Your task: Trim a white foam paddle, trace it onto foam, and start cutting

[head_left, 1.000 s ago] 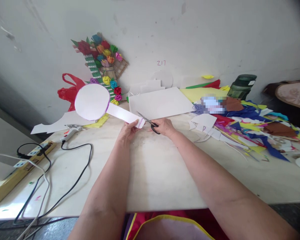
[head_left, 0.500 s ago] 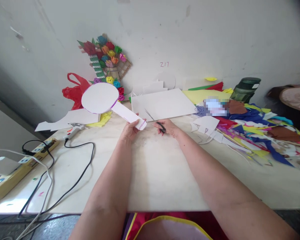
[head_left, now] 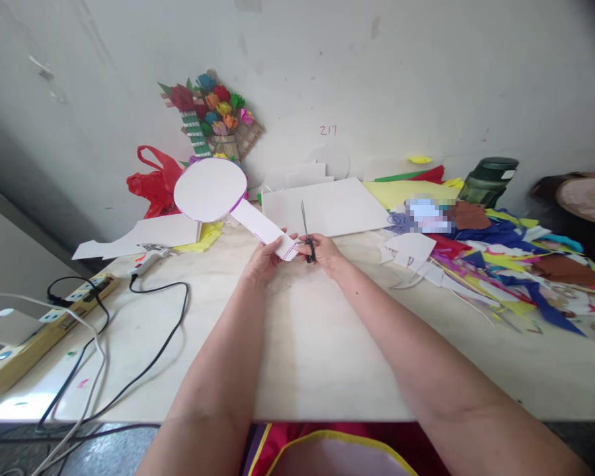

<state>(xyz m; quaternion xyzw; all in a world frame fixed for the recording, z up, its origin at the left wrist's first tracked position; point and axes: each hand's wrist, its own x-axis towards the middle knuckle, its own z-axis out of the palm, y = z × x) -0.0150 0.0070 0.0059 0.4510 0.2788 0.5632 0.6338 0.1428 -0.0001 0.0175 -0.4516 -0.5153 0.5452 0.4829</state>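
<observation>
A white paddle-shaped cutout [head_left: 211,190], a round head on a straight handle with purple outlines, is held up over the table. My left hand [head_left: 264,259] is closed on the handle near its lower end, thumb on top. Black-handled scissors [head_left: 307,241] sit in my right hand [head_left: 322,251], fingers wrapped round the grips and blades pointing up. The scissors and right fingertips are right beside the handle's end. Whether those fingertips touch the cutout I cannot tell.
A white board [head_left: 327,208] lies behind my hands. Coloured scraps [head_left: 515,258] and a dark green bottle [head_left: 488,180] are on the right. On the left are a power strip [head_left: 54,324], cables, a glue gun [head_left: 149,260], a red bag [head_left: 153,182] and paper flowers [head_left: 218,99].
My left hand and the cutout have shifted a little to the right. My right hand has come left to the handle's end, and the scissors have swung to point more upright.
</observation>
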